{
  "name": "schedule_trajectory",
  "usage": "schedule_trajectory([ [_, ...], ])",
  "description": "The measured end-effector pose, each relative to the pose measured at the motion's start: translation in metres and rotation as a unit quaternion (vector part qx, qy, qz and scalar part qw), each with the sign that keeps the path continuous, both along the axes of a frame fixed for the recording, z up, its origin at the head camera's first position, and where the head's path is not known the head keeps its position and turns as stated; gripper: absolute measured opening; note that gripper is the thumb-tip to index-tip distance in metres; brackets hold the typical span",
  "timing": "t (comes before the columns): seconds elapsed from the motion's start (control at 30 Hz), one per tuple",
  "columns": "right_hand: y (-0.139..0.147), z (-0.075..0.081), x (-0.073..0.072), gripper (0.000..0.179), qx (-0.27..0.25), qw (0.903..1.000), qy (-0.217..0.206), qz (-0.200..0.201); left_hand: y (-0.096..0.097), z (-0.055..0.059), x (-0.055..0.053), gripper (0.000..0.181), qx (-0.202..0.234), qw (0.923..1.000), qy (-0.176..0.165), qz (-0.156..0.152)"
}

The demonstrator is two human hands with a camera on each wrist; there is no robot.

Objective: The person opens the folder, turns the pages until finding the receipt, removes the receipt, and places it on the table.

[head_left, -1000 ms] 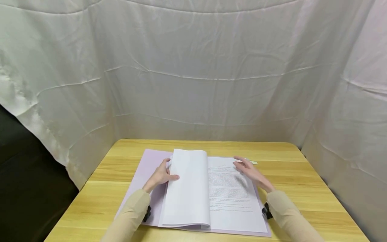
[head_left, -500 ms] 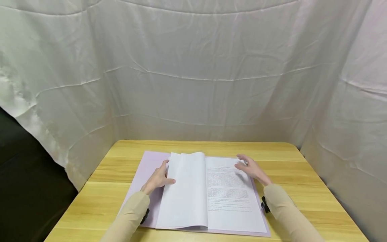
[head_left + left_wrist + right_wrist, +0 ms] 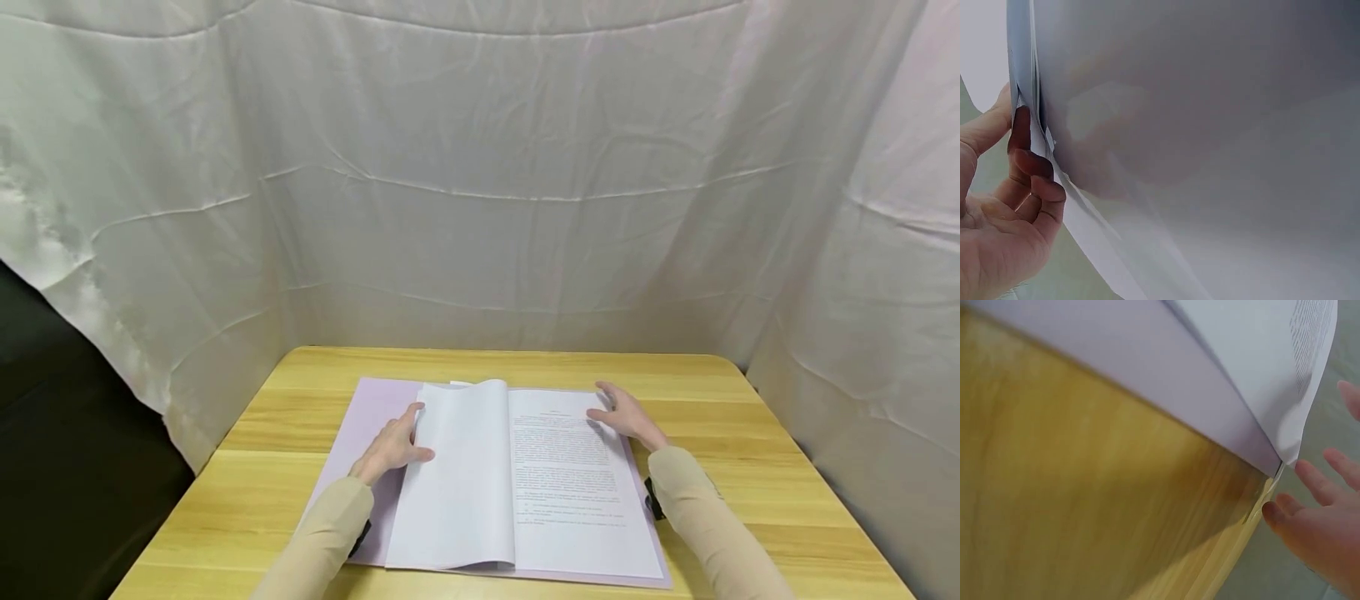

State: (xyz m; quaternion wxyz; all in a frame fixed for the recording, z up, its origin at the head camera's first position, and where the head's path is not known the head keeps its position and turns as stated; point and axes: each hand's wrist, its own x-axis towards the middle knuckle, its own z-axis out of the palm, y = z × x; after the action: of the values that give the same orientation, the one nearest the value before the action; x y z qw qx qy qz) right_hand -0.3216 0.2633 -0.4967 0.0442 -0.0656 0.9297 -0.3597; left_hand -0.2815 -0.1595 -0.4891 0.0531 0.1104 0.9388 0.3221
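Printed sheets lie open in a lavender folder [image 3: 375, 417] on the table. Turned-over white sheets [image 3: 457, 479] bulge upward near the fold and cover much of the folder's left side. At their left edge, my left hand [image 3: 390, 446] pinches them, thumb on top; the left wrist view shows fingers [image 3: 1034, 164] curled at the paper edges. On the right, a page of printed text [image 3: 562, 542] faces up. Over that page's upper right corner is my right hand [image 3: 630, 419], holding nothing; its spread fingers [image 3: 1316, 481] show near the corner in the right wrist view.
The wooden table [image 3: 765, 467] extends beyond the folder on both sides, with rounded far corners. Pale grey cloth [image 3: 480, 250] hangs behind and at the sides. A dark area [image 3: 67, 467] shows at the far left.
The turned sheets have come down leftward and lie flatter, and my left hand has drawn slightly left and nearer. My right hand has shifted slightly right along the page's upper corner.
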Motion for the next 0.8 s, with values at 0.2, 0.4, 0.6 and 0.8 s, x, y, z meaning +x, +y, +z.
schedule_trajectory([
  [0.2, 0.004, 0.001, -0.002, 0.071, 0.004, 0.9998, 0.017, -0.007, 0.0, -0.002, -0.001, 0.088, -0.015, 0.9999, -0.005, 0.002],
  [0.4, 0.004, 0.0, -0.004, 0.067, 0.008, 0.9991, 0.034, -0.024, 0.001, -0.001, 0.0, 0.085, -0.025, 0.9997, 0.001, 0.003],
  [0.6, -0.001, 0.002, -0.007, 0.062, -0.014, 0.9973, 0.058, -0.044, 0.003, -0.001, -0.001, 0.081, -0.06, 0.9974, 0.039, 0.008],
  [0.8, -0.006, 0.005, -0.007, 0.065, -0.026, 0.995, 0.055, -0.079, 0.004, -0.003, -0.001, 0.08, -0.081, 0.9951, 0.055, 0.013],
])
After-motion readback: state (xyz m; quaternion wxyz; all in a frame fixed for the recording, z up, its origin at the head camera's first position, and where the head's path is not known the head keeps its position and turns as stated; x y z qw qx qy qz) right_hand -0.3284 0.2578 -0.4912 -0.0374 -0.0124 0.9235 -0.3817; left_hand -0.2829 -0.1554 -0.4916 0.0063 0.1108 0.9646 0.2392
